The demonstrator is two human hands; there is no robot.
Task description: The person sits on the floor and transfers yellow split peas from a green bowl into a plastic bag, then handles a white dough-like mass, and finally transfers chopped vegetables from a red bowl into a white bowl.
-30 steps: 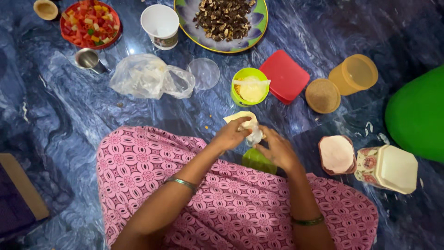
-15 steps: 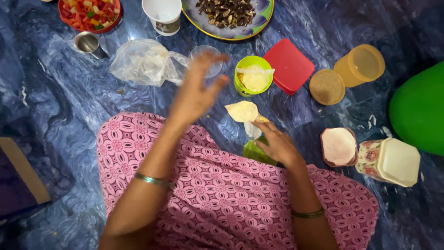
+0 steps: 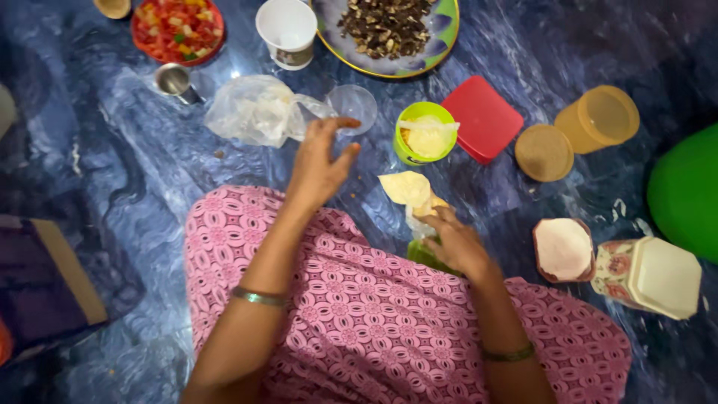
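1. A second ago both hands met over the small packet in front of the lap; half a second ago the left hand had already let go and was raised high. Now the left hand (image 3: pixel 320 161) sits lower, fingers spread and holding nothing, hovering over the blue floor (image 3: pixel 134 172) just left of the green cup (image 3: pixel 426 133).
2. The right hand (image 3: pixel 458 243) has stayed where it was, below the green cup, its fingers closed on the crumpled clear wrapper (image 3: pixel 416 222) of the packet.
3. The pale round wafer (image 3: pixel 406 187) pokes up out of that wrapper, between the right hand and the green cup, close below the cup but not touching it. A green lid-like piece (image 3: pixel 425 254) lies under the right hand, at the edge of the pink patterned dress (image 3: pixel 359 314).
4. The green cup holds pale yellowish contents.
5. The clear round lid (image 3: pixel 353 108) lies just left of the green cup, near the left hand's fingertips; the crumpled plastic bag (image 3: pixel 258 111) lies further left.
6. The red square lid (image 3: pixel 485 118) touches the green cup's right side, or nearly so.
7. Judged from this, the two-handed work on the packet has broken off: only the right hand keeps it.
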